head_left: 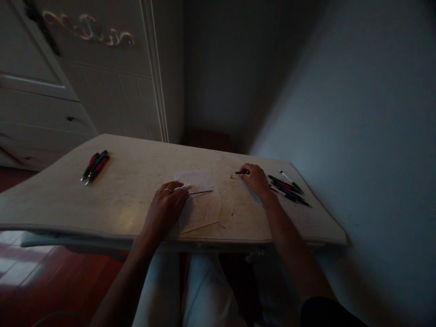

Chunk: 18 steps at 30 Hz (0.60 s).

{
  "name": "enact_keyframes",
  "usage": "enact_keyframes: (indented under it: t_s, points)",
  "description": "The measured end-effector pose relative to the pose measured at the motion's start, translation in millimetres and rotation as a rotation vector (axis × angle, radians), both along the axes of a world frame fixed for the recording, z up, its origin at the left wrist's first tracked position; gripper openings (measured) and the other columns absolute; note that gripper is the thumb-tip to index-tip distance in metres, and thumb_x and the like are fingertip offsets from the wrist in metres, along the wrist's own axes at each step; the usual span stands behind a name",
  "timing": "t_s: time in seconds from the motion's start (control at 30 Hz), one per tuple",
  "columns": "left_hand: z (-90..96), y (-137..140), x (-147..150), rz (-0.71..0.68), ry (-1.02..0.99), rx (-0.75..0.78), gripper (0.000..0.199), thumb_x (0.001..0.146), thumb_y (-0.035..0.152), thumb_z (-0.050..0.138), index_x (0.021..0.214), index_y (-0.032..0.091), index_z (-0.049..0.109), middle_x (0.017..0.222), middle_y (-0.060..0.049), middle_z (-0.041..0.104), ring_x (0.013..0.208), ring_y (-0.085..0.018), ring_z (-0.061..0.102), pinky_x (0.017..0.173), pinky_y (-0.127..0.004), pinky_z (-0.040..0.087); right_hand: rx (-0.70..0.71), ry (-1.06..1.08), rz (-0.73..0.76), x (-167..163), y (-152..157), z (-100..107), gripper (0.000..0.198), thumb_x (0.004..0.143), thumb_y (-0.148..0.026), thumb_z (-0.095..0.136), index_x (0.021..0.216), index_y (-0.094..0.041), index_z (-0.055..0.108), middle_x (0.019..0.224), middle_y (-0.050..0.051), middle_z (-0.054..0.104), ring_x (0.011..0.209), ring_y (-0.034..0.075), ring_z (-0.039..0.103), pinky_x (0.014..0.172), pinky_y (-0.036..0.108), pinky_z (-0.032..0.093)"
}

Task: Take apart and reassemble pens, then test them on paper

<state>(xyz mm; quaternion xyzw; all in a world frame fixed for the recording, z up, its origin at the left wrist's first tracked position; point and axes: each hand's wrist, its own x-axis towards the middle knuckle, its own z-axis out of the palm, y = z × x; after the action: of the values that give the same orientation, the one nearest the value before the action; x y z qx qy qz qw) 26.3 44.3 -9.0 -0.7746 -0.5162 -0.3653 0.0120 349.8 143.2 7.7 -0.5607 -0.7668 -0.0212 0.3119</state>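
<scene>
My left hand, with a ring on one finger, rests at the left edge of a sheet of paper covered in faint writing. Its fingers are closed on a thin dark pen refill, which points right across the sheet. Farther right, my right hand pinches a short black pen part just above the table; the rest of that part is hidden by the fingers. Just right of this hand lies a loose group of pens, some green, red and blue.
Several red and green pens lie bundled on the table's left side. Tiny bits are scattered right of the paper. Another written sheet lies under the right-hand pens. A wall borders the table on the right; a cabinet stands behind.
</scene>
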Motion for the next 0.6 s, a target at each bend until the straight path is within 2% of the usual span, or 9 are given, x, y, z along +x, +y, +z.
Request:
enact_keyframes:
  t_s: [0.17,0.4,0.5,0.6]
  points:
    - [-1.2,1,0,-0.003,0.01,0.003,0.019,0.091,0.026,0.055,0.096,0.022,0.073,0.112,-0.012,0.068,0.109,-0.03,0.06,0.09,-0.047,0.053,-0.119,-0.008,-0.04,-2,-2,-1,0.014,0.074,-0.011,0.065,0.083,-0.021,0.069,0.083,0.004,0.072,0.079,0.021,0.064,0.073,0.033,0.047]
    - [-0.8,1,0,-0.012,0.009,0.017,0.021,0.092,0.026,0.053,0.097,0.021,0.073,0.109,-0.013,0.069,0.106,-0.03,0.061,0.087,-0.047,0.053,-0.212,0.156,-0.005,-4,-3,-5,0.01,0.074,-0.022,0.069,0.084,-0.022,0.071,0.084,0.004,0.074,0.079,0.02,0.067,0.074,0.032,0.049]
    - [-0.6,1,0,-0.016,0.004,0.021,0.021,0.092,0.026,0.053,0.096,0.021,0.073,0.108,-0.013,0.069,0.106,-0.03,0.061,0.088,-0.047,0.053,-0.19,0.208,-0.02,-5,-3,0,0.009,0.079,-0.028,0.066,0.081,-0.02,0.071,0.081,0.005,0.073,0.077,0.019,0.067,0.073,0.031,0.048]
    - [-0.3,1,1,-0.01,0.014,0.02,0.023,0.093,0.027,0.052,0.095,0.02,0.073,0.108,-0.013,0.069,0.106,-0.03,0.061,0.088,-0.047,0.053,-0.121,0.25,-0.081,-5,-3,5,0.022,0.086,-0.034,0.058,0.076,-0.019,0.07,0.074,0.004,0.071,0.071,0.019,0.064,0.068,0.03,0.045]
